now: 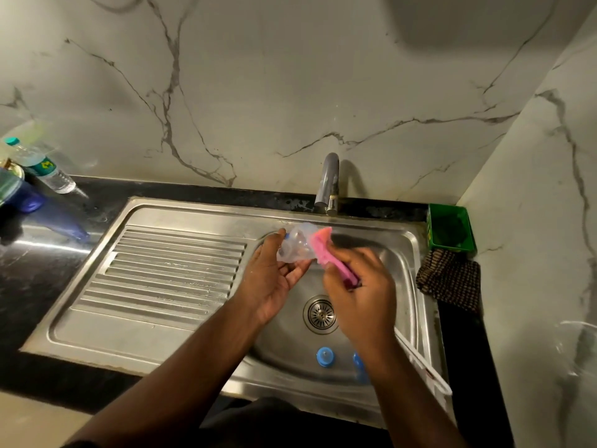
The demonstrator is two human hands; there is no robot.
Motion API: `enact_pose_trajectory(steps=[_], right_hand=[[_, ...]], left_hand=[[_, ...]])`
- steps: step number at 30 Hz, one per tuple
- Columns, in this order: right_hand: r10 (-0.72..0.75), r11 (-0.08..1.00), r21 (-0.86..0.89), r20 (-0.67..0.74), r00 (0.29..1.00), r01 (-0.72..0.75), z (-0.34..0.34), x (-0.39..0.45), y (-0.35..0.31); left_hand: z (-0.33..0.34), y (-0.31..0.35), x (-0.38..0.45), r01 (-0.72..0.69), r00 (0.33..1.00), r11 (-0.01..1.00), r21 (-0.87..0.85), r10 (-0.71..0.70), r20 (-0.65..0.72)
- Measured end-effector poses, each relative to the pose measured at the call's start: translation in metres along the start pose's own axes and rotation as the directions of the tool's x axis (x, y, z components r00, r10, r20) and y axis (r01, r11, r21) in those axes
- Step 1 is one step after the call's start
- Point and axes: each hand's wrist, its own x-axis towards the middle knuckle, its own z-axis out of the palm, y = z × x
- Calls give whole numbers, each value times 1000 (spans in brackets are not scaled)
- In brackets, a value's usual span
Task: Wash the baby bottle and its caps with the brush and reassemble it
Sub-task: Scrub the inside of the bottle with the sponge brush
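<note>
clear plastic, the baby bottle (pixel 297 242) lies across the fingers of the left hand (pixel 271 279), which curls loosely under it and holds it over the steel sink (pixel 400 253), just below the tap (pixel 328 185). the right hand (pixel 358 299) is closed round the pink handle of the brush (pixel 323 250), and the brush's pink sponge head presses against the end of the bottle nearest that hand; blur hides whether it enters the neck. near the right wrist, down in the basin, a blue cap (pixel 324 356) sits upright, and a second blue piece (pixel 359 367) shows partly behind the forearm. between the hands and lower lies the drain strainer (pixel 319 314). beyond the right hand a green tray (pixel 450 231) and a dark checked cloth (pixel 449 279) rest on the black bench (pixel 38 279). far out past the left hand stands a water bottle (pixel 42 168).
</note>
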Motion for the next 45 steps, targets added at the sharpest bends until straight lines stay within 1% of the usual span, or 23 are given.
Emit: enact_pose_trajectory(steps=[2,3,7,8,10,11,14,15,17,19,21,22,23,25,26,28,31,32,33,35,39,42,45], right_hand=[[80,997,12,-42,996,-79,-4,10,5],[64,998,11,-31,997,-63,-4,12,5],[-138,987,-57,150,979,148,2,1,0],[-112,986,-104,137,984,127,-1,4,5],[-18,989,-146,-1,1000,17,-7,13,12],[-26,989,-149,-31,999,22,-7,17,11],[-194,950,-236,73,978,206,3,15,-1],[-194,941,-268,74,978,207,2,18,3],[-80,965,-252,-14,997,74,-4,29,9],[-96,967,-237,-1,995,93,-6,30,8],[-226,932,-267,103,969,246,1,16,-3],[-243,925,-271,122,962,268,4,11,-2],[-190,944,-254,110,975,213,3,10,2],[36,982,-185,39,999,-28,-2,17,18],[91,983,-160,22,996,-86,-6,17,24],[22,991,-132,32,999,-18,-8,11,20],[-205,977,-32,121,971,210,-7,-6,0],[-224,973,-25,118,967,229,-8,-9,1],[-185,981,-34,89,979,189,-10,-10,6],[-13,999,-44,12,1000,14,-20,-13,24],[144,934,-300,-185,972,-195,-54,-38,75],[283,844,-346,-360,889,-409,-81,-61,112],[440,703,-319,-507,741,-636,-104,-79,138]], left_hand=[[-4,-4,-2,-13,1000,998,62,13,-4],[-5,-7,-4,-19,1000,997,81,20,-8],[-6,-2,-2,-140,990,985,106,143,-22],[-7,1,-2,-188,980,973,131,194,-33],[-11,3,-3,-259,962,944,203,271,-33],[-12,1,-4,-277,958,931,238,288,-11],[-13,-8,-8,-329,944,895,301,308,116],[-12,-10,-9,-365,931,871,328,334,150],[-14,-10,-9,-466,884,764,446,429,188],[-17,-12,-6,-491,869,684,539,429,247],[-19,-14,-2,-459,888,697,551,381,259],[-21,-16,0,-445,895,717,536,366,253],[-23,-17,2,-440,898,742,505,359,254],[-25,-18,2,-436,898,777,455,340,281],[-26,-18,1,-432,898,783,448,323,300],[-26,-15,0,-430,894,787,442,302,331],[-31,-12,2,-386,909,849,362,281,309],[-33,-12,3,-373,912,856,357,267,312],[-32,-12,3,-363,912,860,360,248,326],[-26,-18,2,-323,906,865,384,165,390],[-7,-46,10,-294,892,780,553,17,451],[0,-75,25,-271,892,703,658,-74,446],[6,-100,34,-277,870,599,751,-174,461]])
